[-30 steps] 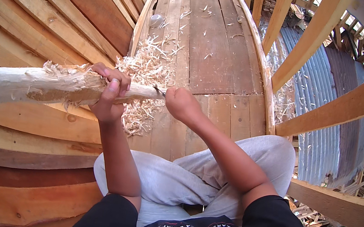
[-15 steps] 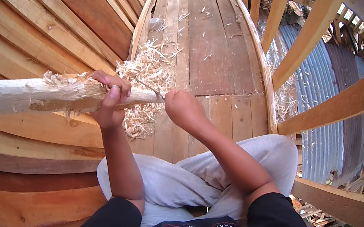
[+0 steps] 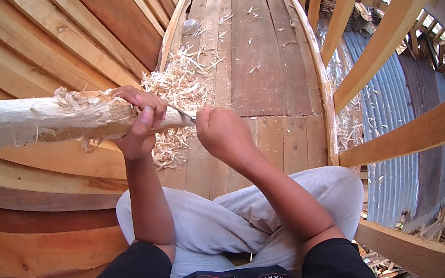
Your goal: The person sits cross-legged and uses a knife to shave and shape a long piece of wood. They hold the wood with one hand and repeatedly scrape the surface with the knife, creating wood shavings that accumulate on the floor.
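A thick pale wooden pole (image 3: 13,124) with a rough, shaved surface comes in from the left edge and ends near the middle of the view. My left hand (image 3: 141,116) is wrapped round it a little short of its trimmed end. My right hand (image 3: 222,133) is closed in a fist just beyond that end, gripping a knife (image 3: 184,113). Its thin blade lies against the pole's tip and reaches toward my left fingers; the handle is hidden in the fist. Ragged bark and fibres cling to the pole beside my left hand.
Curled wood shavings (image 3: 185,82) are heaped on the plank floor (image 3: 256,80) beyond the pole. A small clear cup (image 3: 190,27) stands by the left plank wall (image 3: 58,29). To the right, slanted wooden posts (image 3: 378,53) rise before corrugated metal sheets (image 3: 397,133). My crossed legs (image 3: 208,222) are below.
The pole's end has shifted slightly left, and the knife and my right hand have moved a little left with it. Both hands keep their grips.
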`<state>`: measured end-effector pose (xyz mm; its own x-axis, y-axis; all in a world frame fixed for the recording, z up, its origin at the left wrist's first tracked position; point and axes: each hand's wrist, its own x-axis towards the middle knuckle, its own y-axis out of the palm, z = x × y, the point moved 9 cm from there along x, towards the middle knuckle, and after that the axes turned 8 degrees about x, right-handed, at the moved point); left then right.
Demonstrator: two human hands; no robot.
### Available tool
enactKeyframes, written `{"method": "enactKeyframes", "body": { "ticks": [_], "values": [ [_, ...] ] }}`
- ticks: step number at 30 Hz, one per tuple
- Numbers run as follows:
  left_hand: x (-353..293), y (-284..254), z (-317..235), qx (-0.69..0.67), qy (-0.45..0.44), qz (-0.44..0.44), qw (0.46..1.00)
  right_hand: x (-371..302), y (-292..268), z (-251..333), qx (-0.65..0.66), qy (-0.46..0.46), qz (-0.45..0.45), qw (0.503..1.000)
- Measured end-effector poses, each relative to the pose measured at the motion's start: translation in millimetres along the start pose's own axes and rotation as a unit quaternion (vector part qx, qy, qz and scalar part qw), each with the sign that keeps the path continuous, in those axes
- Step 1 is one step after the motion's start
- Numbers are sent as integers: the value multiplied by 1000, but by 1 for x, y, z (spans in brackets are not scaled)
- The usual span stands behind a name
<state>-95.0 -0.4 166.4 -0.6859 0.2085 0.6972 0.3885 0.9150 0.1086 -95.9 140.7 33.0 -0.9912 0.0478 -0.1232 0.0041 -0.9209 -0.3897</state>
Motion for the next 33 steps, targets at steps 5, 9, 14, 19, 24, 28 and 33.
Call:
{"method": "enactKeyframes", "body": {
  "ticks": [5,9,14,19,24,28,33],
  "values": [
    [8,6,4,4,-6,7,1000,33,11,-46,9,30,-1,1000],
    [3,1,0,-12,4,9,1000,18,7,-29,5,27,-15,1000],
    [-1,13,1,3,-6,-2,1000,3,-8,-4,-20,21,-15,999],
    [4,8,6,-7,-12,-23,1000,21,-3,-33,6,9,-47,999],
    [-1,6,0,1,0,27,1000,-5,-11,8,-29,6,0,1000],
    [1,6,1,11,-6,11,1000,8,1,-17,-30,38,-17,999],
    [11,5,4,-42,-6,6,999,67,27,-175,-200,53,17,978]
  ]
}}
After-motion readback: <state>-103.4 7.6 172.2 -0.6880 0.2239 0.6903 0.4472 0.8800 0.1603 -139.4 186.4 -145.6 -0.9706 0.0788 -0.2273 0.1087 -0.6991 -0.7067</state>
